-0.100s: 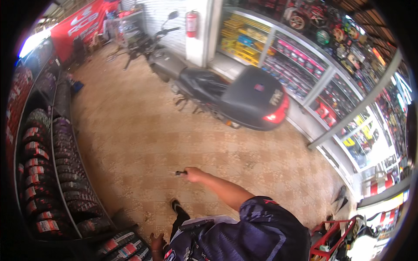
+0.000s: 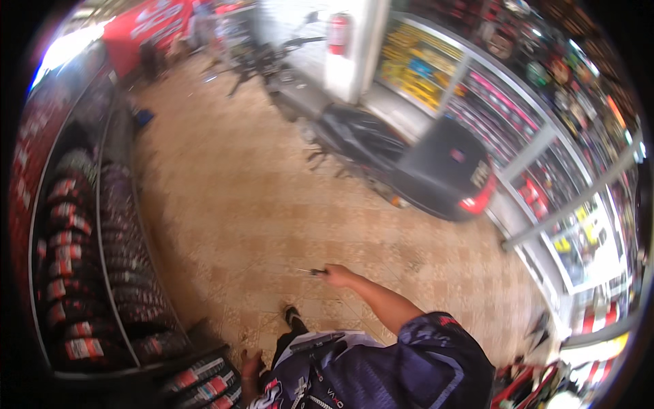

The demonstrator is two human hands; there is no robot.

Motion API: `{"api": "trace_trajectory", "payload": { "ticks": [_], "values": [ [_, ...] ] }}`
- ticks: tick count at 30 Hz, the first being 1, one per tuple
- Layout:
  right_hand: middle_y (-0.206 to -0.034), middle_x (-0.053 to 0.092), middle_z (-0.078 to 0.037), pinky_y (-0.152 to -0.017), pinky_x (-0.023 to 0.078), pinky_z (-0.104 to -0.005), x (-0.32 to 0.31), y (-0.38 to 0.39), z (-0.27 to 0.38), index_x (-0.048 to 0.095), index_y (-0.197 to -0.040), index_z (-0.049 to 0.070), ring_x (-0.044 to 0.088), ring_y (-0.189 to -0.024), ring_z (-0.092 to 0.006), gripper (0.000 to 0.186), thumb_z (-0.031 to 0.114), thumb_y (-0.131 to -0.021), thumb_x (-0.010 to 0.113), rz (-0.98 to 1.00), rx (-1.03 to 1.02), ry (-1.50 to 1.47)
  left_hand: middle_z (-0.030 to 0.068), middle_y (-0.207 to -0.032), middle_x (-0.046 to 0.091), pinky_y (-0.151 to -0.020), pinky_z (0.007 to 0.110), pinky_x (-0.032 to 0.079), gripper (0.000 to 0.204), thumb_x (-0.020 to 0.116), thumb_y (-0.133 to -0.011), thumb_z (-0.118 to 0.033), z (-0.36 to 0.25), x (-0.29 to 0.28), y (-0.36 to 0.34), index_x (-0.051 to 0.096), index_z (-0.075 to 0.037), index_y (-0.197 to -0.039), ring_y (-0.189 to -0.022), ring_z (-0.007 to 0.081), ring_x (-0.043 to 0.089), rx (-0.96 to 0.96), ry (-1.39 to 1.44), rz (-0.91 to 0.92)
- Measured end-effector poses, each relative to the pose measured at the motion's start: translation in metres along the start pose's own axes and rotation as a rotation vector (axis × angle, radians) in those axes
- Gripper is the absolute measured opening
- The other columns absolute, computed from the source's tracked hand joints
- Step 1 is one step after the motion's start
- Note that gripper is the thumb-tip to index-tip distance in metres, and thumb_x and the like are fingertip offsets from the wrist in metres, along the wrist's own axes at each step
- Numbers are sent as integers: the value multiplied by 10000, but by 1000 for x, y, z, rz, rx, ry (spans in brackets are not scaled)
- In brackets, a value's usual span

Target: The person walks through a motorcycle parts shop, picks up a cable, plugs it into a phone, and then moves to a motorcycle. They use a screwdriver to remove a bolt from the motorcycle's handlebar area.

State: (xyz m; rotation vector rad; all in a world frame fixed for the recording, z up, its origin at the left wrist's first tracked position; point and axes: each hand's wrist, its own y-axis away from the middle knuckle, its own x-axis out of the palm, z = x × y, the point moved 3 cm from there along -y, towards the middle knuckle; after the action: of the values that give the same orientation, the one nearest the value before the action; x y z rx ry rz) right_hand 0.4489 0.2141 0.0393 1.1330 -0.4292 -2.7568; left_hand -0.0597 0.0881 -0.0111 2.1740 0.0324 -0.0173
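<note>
Right hand [image 2: 335,275]: fingers closed round a dark-handled tool [image 2: 317,272]
Tool position: just left of those fingers, thin shaft pointing left
Left hand [image 2: 251,363]: fingers loosely parted, right of nearby tyres [image 2: 204,380]
Tyre labels [image 2: 85,348]: red and white, blurred, left of left hand
Banner [image 2: 153,31]: red, white lettering, far ahead-left of right hand
Top box [image 2: 436,170]: pale lettering, ahead-right of right hand
</note>
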Motion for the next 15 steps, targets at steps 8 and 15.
{"api": "trace_trajectory", "payload": {
  "ticks": [8,15],
  "values": [
    [-1240,639,-208,-975,469,-454,18,14,-135,663,-1223,74,624,-1114,-403,751,688,-929,347,675,787,391,84,-807,559,-506,345,493,982,802,-816,-183,-157,-52,-86,120,-137,-1521,-596,173,544,-106,-3,-71],
    [-1165,683,-184,-860,521,-437,25,-200,-119,698,-1181,98,674,-1010,-356,609,591,-964,415,830,769,401,71,-775,554,-519,362,500,1012,810,-807,-211,-236,-89,-197,105,-97,-1523,-598,192,543,-215,189,-186]
  ]
}}
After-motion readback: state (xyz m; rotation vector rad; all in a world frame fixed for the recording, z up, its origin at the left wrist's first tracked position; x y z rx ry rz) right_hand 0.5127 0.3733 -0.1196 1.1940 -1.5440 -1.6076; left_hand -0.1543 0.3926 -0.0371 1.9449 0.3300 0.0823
